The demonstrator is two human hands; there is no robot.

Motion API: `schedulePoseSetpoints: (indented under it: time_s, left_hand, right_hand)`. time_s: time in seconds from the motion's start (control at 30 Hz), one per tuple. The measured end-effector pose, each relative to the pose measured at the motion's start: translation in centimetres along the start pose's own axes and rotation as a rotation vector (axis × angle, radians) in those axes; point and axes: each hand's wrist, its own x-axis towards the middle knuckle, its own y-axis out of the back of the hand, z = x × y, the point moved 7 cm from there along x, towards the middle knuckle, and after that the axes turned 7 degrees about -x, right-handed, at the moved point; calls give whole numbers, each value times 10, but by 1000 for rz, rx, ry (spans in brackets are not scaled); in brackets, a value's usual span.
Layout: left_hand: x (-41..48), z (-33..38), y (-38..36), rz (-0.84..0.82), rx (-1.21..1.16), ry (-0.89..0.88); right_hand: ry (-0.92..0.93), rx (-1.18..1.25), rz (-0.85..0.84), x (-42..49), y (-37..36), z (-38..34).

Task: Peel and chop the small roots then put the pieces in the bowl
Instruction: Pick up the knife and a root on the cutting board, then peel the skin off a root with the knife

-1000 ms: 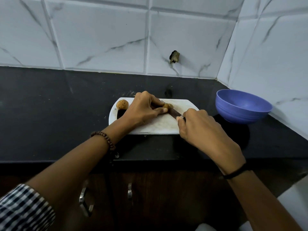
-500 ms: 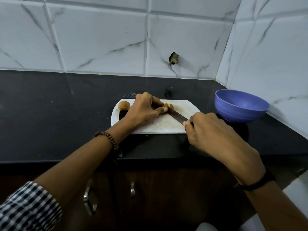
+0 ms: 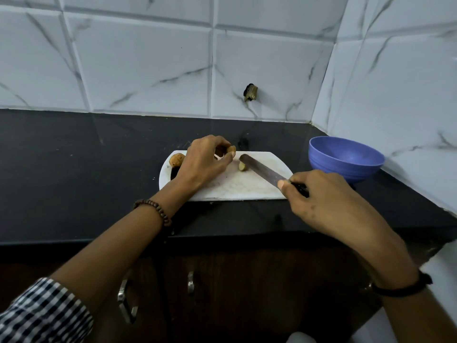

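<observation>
— Two roots on the board, am I right?

— Two that I can count, plus a piece. One whole root (image 3: 176, 159), brown and knobbly with its skin on, sits at the far left corner of the cutting board (image 3: 237, 188), parked out of the blade's way. My left hand (image 3: 205, 160) is curled over the second root (image 3: 228, 150), fingertips pinching it against the board near the far edge so it can't roll. A small cut piece (image 3: 242, 166) lies just right of that hand, its pale flat face showing.

— And the knife?

— My right hand (image 3: 329, 204) is closed around the dark handle, thumb laid along it for control. The knife (image 3: 262, 169) has a long flat blade of dull grey metal, rounded at the tip; it slants from near right to far left, its tip just beside the cut piece. I can't tell whether it touches the board.

— Why is the bowl off to the right?

— I judge that's for a short sweep from the knife side. The bowl (image 3: 346, 158) is blue plastic, round with ridged walls, standing on the black tabletop (image 3: 74, 169) just off the board's right edge; what I can see of its inside is bare. The board is white, smooth and scuffed with cut marks.
</observation>
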Motion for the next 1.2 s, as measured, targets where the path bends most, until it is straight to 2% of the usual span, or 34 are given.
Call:
schedulePoseSetpoints:
  time_s: [0.23, 0.43, 0.63, 0.7, 0.8, 0.9, 1.0, 1.1, 1.2]
  left_hand:
    - [1, -12, 27, 263, 338, 27]
    - [3, -31, 33, 210, 396, 124]
    - [0, -48, 28, 90, 516, 236]
    - [1, -41, 27, 99, 564, 182]
    - [6, -14, 13, 89, 533, -57]
    - [8, 8, -10, -32, 402, -243]
    - [9, 14, -28, -148, 403, -292]
    - [10, 15, -30, -170, 394, -289]
    - [12, 13, -25, -155, 276, -236]
  right_hand:
    - [-16, 192, 259, 42, -16, 10]
    - [-38, 259, 396, 70, -17, 22]
    - [-45, 290, 424, 81, -28, 29]
    - [-44, 296, 422, 83, -32, 29]
    - [-24, 312, 468, 82, -30, 27]
    - [-12, 324, 502, 80, -31, 27]
    - [-19, 303, 509, 80, -33, 26]
    - [-8, 304, 521, 77, -32, 25]
    - [5, 302, 507, 78, -33, 24]
